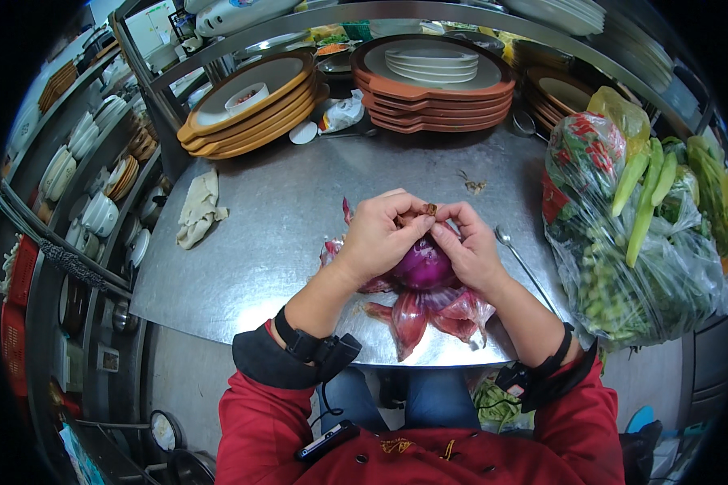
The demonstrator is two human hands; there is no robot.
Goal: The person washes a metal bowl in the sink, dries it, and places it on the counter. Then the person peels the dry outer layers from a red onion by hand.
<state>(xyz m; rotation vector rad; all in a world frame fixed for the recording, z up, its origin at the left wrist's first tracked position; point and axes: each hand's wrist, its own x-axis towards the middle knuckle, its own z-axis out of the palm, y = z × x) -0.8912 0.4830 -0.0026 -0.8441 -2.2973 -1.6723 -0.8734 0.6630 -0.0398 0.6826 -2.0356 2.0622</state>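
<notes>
A red onion (424, 264) with shiny purple flesh rests on the steel table (267, 200) in front of me. Its loosened outer layers (409, 324) spread around its base like petals, and more lie behind my left wrist. My left hand (383, 233) and my right hand (470, 245) meet at the onion's top, thumbs and index fingers pinching its dry brown neck (431, 210). Both hands' fingertips nearly touch there, and they partly hide the onion's upper side.
Stacked orange-rimmed plates (261, 130) and reddish plates (437, 115) stand at the back. Bagged greens with long green peppers (643, 206) lie at right, near a long-handled spoon (528, 270). A crumpled cloth (200, 209) lies at left; onion scraps (473, 183) lie farther back.
</notes>
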